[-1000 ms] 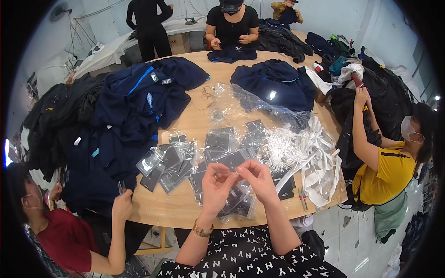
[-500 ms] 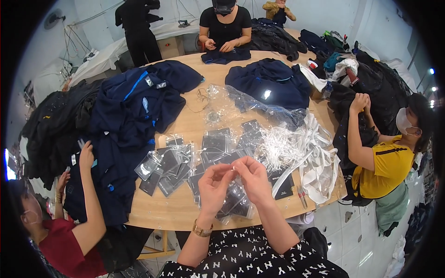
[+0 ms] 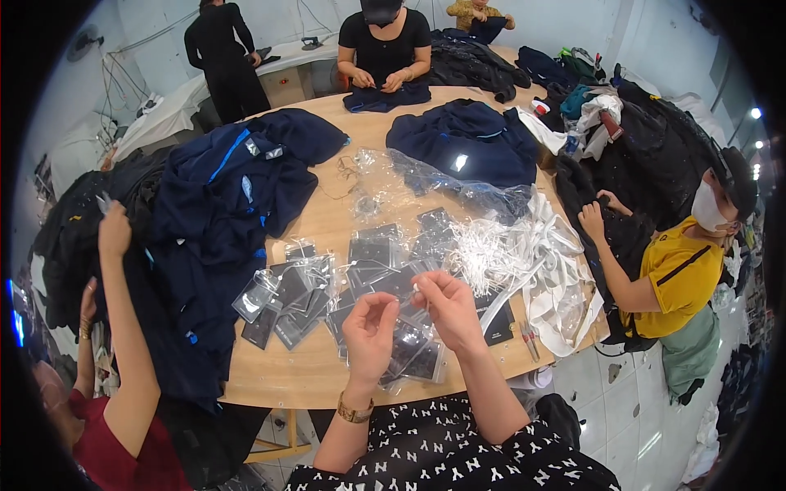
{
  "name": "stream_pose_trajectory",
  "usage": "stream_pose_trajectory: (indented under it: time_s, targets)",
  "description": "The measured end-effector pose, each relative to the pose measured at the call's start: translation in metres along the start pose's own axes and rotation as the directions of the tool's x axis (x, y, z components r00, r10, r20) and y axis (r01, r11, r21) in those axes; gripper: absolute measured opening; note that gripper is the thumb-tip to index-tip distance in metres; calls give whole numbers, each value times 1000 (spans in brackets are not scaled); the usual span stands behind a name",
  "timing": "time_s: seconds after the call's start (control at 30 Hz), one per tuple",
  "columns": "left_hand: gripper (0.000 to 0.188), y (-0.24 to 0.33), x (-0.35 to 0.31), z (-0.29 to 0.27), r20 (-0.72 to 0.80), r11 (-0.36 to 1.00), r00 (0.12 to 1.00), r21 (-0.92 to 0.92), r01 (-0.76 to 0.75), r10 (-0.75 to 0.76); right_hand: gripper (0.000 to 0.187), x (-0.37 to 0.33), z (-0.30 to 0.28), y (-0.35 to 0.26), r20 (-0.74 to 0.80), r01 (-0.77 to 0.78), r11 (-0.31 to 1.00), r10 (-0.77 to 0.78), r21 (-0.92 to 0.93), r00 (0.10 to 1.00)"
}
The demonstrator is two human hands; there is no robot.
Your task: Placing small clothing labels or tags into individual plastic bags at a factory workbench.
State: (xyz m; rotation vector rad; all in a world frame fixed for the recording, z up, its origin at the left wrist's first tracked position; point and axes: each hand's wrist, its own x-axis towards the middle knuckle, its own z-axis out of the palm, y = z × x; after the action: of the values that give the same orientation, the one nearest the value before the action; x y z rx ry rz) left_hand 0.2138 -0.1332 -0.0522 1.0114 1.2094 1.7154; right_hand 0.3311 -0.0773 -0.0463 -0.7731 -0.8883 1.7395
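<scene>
In front of me, above the near side of the table, both my hands are raised. My right hand pinches a small white tag string whose end piece shows at the fingertips. Close by, my left hand has thumb and fingers pressed together; anything between them is too small to make out. Beneath the hands lie dark hang tags in clear plastic bags, with more bagged tags to the left. A bundle of white tag strings rests just beyond my right hand.
White fabric strips and small snips lie at the right. Clear plastic film stretches across the middle. Navy garments are heaped left, another navy garment behind. Co-workers handle dark clothing around the table.
My hands have parted slightly, the left moving down and away from the right. The left co-worker's arm has reached farther forward; the right co-worker's hands have come lower on the dark garment.
</scene>
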Motion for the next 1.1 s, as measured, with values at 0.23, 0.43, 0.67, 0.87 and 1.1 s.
stream_pose_trajectory:
  time_s: [0.23, 0.43, 0.67, 0.87, 1.1]
  targets:
    - [9, 2, 0, 3, 18, 940, 998, 334, -70, 68, 16, -4, -4, 3, 90, -92, 989, 82, 120, 993]
    - [10, 9, 3, 3, 29, 901, 993, 418, -114, 112, 16, -4, -2, 4, 92, -15, 1000, 16, -9, 996]
    - [11, 10, 4, -2, 77, 862, 988, 484, -153, 132, 16, -7, -2, -2, 88, 70, 968, -50, -241, 995]
    - [11, 0, 7, 4, 121, 865, 986, 475, -161, 117, 16, 2, -23, 8, 85, 7, 995, 2, -104, 996]
    - [14, -57, 23, 24, 249, 971, 940, 12, 239, -234, 13, 13, -71, 29, -7, -209, 880, 234, 427, 972]
